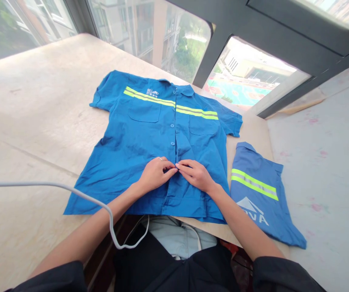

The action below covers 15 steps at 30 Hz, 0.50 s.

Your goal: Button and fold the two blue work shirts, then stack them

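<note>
A blue short-sleeved work shirt (132, 142) lies spread face up, its collar pointing towards the window. A yellow-green and grey reflective band crosses its chest, and several buttons run down the front opening. At the lower part of that opening my left hand (158, 173) pinches the placket edge, a ring on one finger. Facing it, my right hand (195, 175) pinches the other edge, and the fingertips of both hands meet there. Whatever button lies between the fingertips is hidden by them.
To the right lies a folded blue shirt (255, 186) with a reflective band and white print. A white cable (95, 199) loops across the left front. The pale tabletop (34, 121) reaches to grey-framed windows (220, 32) at the back, and a flowered wall (323, 162) bounds the right.
</note>
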{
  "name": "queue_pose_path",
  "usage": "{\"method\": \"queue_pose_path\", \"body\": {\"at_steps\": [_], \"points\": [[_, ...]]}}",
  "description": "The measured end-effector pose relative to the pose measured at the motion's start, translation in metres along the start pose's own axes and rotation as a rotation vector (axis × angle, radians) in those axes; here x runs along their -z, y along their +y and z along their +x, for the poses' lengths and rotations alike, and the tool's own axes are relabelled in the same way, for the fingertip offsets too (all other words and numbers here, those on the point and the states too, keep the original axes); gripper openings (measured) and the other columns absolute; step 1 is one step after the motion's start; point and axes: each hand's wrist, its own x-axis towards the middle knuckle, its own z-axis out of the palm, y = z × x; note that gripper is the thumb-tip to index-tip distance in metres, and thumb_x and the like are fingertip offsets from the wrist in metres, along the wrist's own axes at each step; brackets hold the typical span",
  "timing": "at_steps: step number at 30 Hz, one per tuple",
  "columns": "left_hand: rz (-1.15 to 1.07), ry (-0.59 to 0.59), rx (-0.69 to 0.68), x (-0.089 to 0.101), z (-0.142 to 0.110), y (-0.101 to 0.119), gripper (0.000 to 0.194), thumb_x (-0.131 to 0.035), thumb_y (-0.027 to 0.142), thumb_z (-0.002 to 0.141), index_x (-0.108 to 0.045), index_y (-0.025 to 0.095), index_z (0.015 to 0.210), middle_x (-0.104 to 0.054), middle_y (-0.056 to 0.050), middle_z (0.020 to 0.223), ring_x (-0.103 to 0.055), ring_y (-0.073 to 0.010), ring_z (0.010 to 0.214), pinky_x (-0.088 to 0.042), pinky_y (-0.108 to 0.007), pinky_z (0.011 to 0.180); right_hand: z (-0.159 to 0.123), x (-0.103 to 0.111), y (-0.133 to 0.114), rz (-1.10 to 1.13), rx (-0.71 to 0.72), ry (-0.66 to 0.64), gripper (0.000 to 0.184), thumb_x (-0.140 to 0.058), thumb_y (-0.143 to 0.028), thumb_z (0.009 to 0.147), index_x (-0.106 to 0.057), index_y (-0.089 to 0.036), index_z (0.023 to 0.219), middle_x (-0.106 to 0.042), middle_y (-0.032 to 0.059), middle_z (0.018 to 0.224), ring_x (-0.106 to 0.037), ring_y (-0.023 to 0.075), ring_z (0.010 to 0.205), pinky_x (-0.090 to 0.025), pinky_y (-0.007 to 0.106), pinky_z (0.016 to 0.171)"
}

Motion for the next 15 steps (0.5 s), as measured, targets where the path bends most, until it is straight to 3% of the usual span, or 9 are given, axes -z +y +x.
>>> {"method": "queue_pose_path", "body": {"at_steps": [15], "points": [[-0.064,-0.023,-0.008,-0.002,0.002,-0.011,0.016,-0.062,0.021,0.091,-0.078,0.024,0.092,-0.073,-0.002,0.089,-0.063,-0.0168,0.085,-0.045,-0.029,0.080,-0.004,-0.005,0.002,0.041,-0.017,0.064,0.027,-0.054,-0.016,0.097,-0.067,-0.020,0.120,-0.070,0.0112,0.110,-0.066,0.0197,0.102,-0.057,0.036,0.086]]}}
